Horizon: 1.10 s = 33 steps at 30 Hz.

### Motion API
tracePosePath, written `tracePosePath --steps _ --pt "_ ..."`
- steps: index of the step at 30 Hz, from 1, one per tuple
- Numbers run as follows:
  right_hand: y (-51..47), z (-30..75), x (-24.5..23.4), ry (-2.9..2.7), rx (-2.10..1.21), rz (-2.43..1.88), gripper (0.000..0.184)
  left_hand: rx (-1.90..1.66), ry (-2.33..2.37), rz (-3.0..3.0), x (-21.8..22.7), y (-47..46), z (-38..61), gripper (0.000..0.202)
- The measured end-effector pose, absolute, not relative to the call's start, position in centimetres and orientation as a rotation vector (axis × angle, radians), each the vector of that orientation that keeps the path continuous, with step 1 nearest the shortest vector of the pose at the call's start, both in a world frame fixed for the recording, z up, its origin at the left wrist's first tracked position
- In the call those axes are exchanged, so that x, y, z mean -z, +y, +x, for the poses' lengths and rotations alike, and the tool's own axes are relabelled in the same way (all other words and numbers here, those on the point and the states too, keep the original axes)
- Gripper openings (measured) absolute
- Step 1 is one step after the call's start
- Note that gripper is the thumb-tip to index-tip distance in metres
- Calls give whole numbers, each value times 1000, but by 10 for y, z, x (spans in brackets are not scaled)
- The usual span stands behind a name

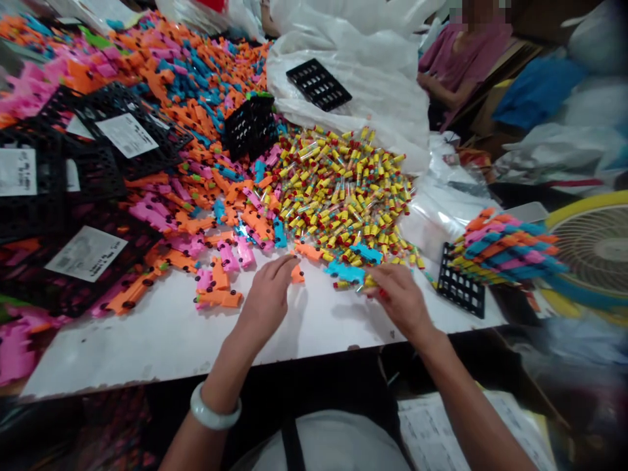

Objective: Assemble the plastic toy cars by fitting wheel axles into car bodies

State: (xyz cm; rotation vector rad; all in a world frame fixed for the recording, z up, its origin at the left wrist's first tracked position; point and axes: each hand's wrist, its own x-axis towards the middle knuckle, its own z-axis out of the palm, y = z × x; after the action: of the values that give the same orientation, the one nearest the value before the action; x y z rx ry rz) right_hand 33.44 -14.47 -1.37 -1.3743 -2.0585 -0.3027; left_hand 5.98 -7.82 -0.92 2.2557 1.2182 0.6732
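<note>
Landmark: we take the tube heap (343, 196) as reference for every place.
Blue toy car (345, 271): we find it at the heap's near edge, on the worker's side, its long axis running sideways along that edge.
Right hand (405, 297): in front of the heap's near right part; we see fingertips pinched, apparently on a yellow-capped tube (369, 282), with a red end showing between them.
Left hand (267, 291): in front of the heap's near left corner; fingers curled, one end of an orange toy car (297, 273) showing at the tips. We cannot tell how firmly it is gripped.
Deciding relation: in our judgement, the blue toy car lies just left of the right fingertips, its right end toward them; the right hand is nearer, and a clear gap separates the left.
Black rack (461, 281): right of the heap, beyond the right hand, stacked toys leaning over it.
</note>
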Motion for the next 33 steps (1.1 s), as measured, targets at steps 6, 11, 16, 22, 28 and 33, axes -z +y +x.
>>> tracePosePath --steps 6,11,16,22,28,33 --pt "-146 329 5 -1814 145 -1574 45 -452 1208 2592 33 -50 62 40" --pt "-148 268 24 -1825 -467 -1353 40 -550 1318 2399 30 -70 54 23" --pt "-142 243 39 -1557 -774 -1312 17 -650 1236 1994 22 -105 43 32" --pt "-144 230 41 -1605 -968 -1370 31 -762 1267 1818 26 -128 44 28" --pt "-141 237 32 -1728 -899 -1351 21 -808 1254 1771 29 -130 39 20" --pt "-139 240 30 -1843 -874 -1258 23 -803 1237 1790 30 -132 38 19"
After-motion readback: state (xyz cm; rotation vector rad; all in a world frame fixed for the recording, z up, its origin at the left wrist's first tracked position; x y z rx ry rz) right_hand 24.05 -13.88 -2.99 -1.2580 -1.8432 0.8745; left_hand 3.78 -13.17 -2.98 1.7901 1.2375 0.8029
